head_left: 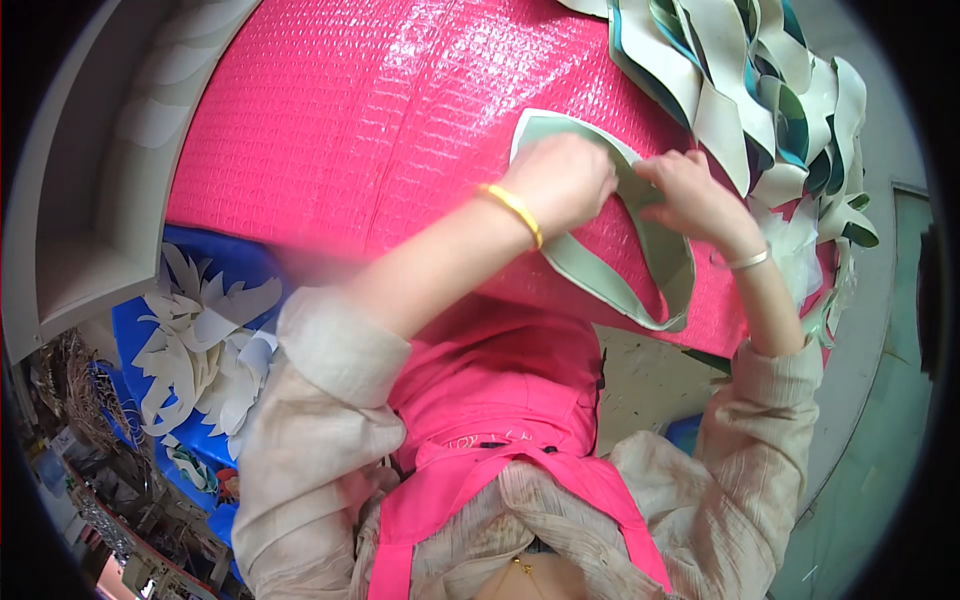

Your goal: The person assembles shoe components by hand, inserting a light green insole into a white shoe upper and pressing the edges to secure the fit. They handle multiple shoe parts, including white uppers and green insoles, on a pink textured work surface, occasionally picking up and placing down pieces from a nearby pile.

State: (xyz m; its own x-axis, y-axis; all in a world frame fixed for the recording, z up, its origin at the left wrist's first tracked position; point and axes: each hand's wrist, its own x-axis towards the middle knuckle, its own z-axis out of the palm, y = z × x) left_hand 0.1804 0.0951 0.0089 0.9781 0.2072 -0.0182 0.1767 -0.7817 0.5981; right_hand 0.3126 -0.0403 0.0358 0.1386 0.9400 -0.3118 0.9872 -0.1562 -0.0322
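Note:
A pale green, white-edged foam sheet piece (600,280), curved into a pointed loop with an open middle, lies over the pink textured table cover (330,150). My left hand (568,182), with a yellow bangle at the wrist, is closed at the loop's upper part, its fingertips turned down and partly hidden. On the other side my right hand (700,203), wearing a silvery bangle, pinches the strip at the loop's upper right. The two hands are close together, a small gap between their fingers.
Wavy foam pieces (790,110), cream and teal, pile up at the far right, beside crumpled clear plastic (795,240). Left of me, white cut-out pieces (205,340) lie on a blue surface (135,330). A grey shelf-like box (105,200) borders the table's left side.

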